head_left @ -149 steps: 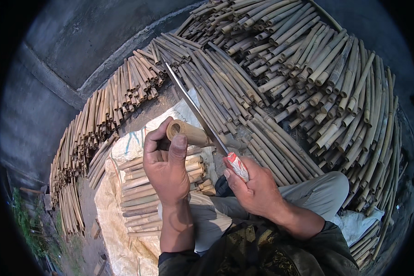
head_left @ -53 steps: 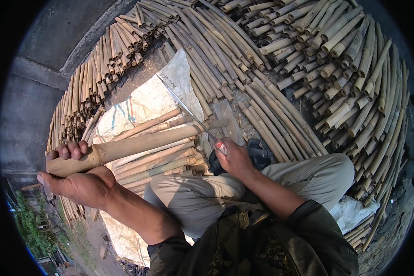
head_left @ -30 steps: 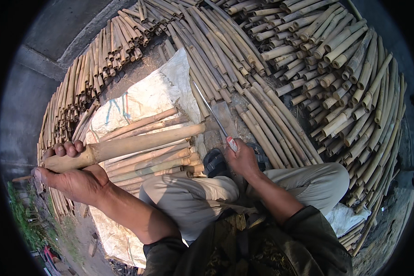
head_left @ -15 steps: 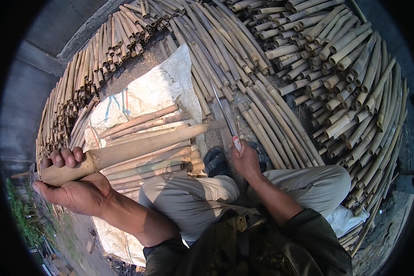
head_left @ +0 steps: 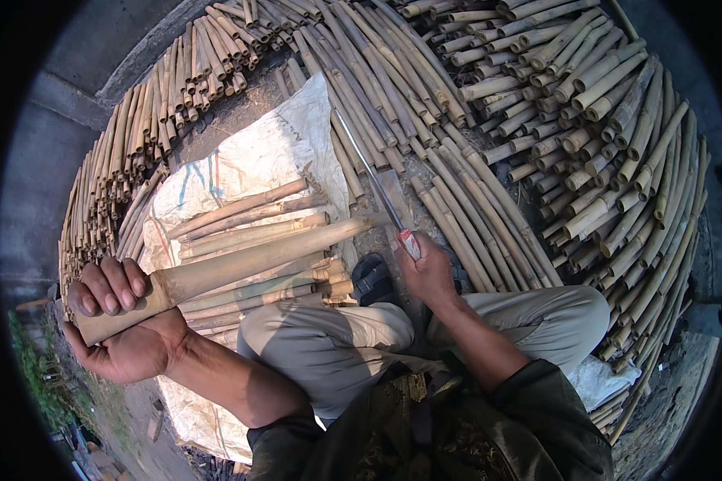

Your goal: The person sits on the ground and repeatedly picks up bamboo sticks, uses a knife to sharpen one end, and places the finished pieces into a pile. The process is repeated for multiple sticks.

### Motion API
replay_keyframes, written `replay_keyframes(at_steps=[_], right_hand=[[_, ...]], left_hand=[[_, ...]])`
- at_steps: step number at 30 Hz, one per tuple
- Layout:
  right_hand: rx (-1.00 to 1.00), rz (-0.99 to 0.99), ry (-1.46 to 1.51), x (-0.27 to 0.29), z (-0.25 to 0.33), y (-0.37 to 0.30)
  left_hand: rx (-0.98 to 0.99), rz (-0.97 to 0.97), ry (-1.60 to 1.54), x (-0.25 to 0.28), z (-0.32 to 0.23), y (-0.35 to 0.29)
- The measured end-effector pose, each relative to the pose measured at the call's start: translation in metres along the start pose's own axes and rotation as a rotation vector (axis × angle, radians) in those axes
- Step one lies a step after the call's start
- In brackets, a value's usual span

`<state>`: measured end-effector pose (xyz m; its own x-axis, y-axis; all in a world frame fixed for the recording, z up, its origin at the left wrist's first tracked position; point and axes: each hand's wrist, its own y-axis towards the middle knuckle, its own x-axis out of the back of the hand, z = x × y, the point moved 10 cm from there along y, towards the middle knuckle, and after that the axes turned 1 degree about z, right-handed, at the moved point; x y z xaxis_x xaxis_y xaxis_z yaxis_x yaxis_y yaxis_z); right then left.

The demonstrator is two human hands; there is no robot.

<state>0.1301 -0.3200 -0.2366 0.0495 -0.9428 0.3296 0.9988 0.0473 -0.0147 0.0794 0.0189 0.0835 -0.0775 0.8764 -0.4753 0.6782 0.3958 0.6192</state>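
Note:
My left hand (head_left: 132, 321) is wrapped round the near-left end of a thick bamboo piece (head_left: 257, 260), fingers over the top and thumb beneath. The piece slants up to the right, its narrower far end close to the tool in my right hand (head_left: 427, 271). That hand is closed on the red-and-white grip of a long, thin metal tool (head_left: 371, 170), seen nearly edge-on, so its exact kind does not show. It points away and to the left. Several cut bamboo pieces (head_left: 253, 215) lie under the held one on a white woven sack (head_left: 241, 164).
Bamboo stacks stand along the left wall (head_left: 64, 152); a large bamboo pile (head_left: 586, 144) rises at right. More bamboo poles (head_left: 377, 88) lie ahead. My sandalled foot (head_left: 373, 280) and bent knees are close to the work. Green plants (head_left: 36, 377) grow at lower left.
The tool has tilted left, its far end swinging away from upright. The bamboo's held end has shifted slightly right and down, and the left fingers have changed their hold on it.

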Motion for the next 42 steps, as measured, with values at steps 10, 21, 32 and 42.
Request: replay_keyframes(at_steps=[10,21,32,42], right_hand=[[-0.169,0.155,-0.176,-0.018,0.002,0.000],[-0.074,0.153,-0.288,-0.016,0.002,0.005],[0.084,0.094,-0.158,-0.011,0.029,0.000],[0.139,0.014,-0.022,0.007,0.041,-0.008]], left_hand=[[0.015,0.050,-0.038,-0.015,0.009,0.001],[0.003,0.128,-0.069,-0.030,0.007,0.006],[0.012,0.119,-0.022,-0.036,0.010,0.004],[0.025,0.110,-0.026,-0.041,0.014,0.000]])
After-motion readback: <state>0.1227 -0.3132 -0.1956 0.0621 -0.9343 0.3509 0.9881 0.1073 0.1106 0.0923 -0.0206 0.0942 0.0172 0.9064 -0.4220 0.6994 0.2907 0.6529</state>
